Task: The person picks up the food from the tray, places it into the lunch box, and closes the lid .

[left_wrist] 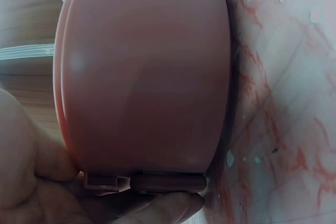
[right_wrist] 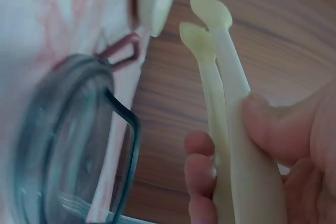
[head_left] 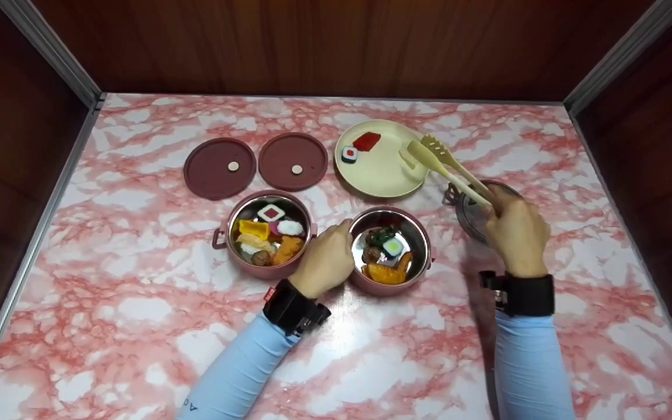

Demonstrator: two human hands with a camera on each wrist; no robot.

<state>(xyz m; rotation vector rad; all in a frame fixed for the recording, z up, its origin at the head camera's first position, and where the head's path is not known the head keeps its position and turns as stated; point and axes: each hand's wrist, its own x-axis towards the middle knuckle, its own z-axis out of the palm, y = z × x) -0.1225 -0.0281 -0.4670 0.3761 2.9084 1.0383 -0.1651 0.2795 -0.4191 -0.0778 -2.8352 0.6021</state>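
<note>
My left hand (head_left: 325, 259) grips the side handle (left_wrist: 168, 183) of the right pink pot (head_left: 388, 287), thumb and fingers around it. Inside that pot lie a toy chicken wing (head_left: 387, 272), a sushi roll (head_left: 393, 247), a brown ball and some greens. Cream-coloured tongs (head_left: 455, 182) are held in my right hand (head_left: 520, 233), thumb on one arm and fingers on the other. Their tips hang over the right side of a cream plate (head_left: 380, 182), and nothing shows between them in the right wrist view. The plate carries a red piece (head_left: 366, 141), a sushi roll (head_left: 349, 154) and a pale piece (head_left: 408, 156).
Left of my left hand stands another pink pot (head_left: 266, 273) with several toy foods in it. Two dark pink round lids (head_left: 219, 181) lie behind the pots. A clear lid (right_wrist: 65, 145) with a dark handle lies beneath my right hand. Wooden panels (head_left: 336, 49) wall the table.
</note>
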